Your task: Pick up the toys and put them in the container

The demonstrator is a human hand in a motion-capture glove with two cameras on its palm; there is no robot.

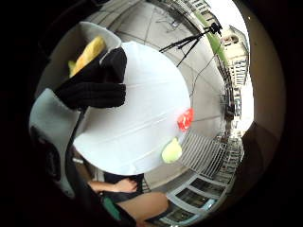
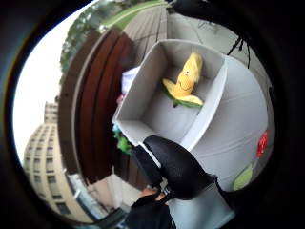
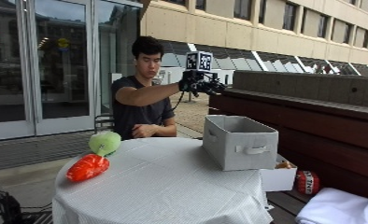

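Observation:
In the outside view my gloved right hand [image 3: 199, 84] is raised in the air above the grey fabric container [image 3: 240, 142], its fingers spread and holding nothing. A yellow plush toy [image 2: 186, 81] lies inside the container [image 2: 143, 95]; it also shows past my fingers [image 1: 94, 87] as the yellow toy [image 1: 87, 54]. A red toy [image 3: 88, 168] and a green toy [image 3: 104, 142] lie together at the far edge of the round white table [image 3: 165, 186], away from the container. They appear in the palm views as the red toy [image 1: 185, 119] and green toy [image 1: 171, 151].
A dark wooden bench wall [image 3: 296, 93] runs behind the container. Below it sit a white box [image 3: 277, 179], a red round object [image 3: 306, 182] and a white cloth [image 3: 339, 207]. The person's bare left hand [image 3: 144, 132] rests at the table's back edge.

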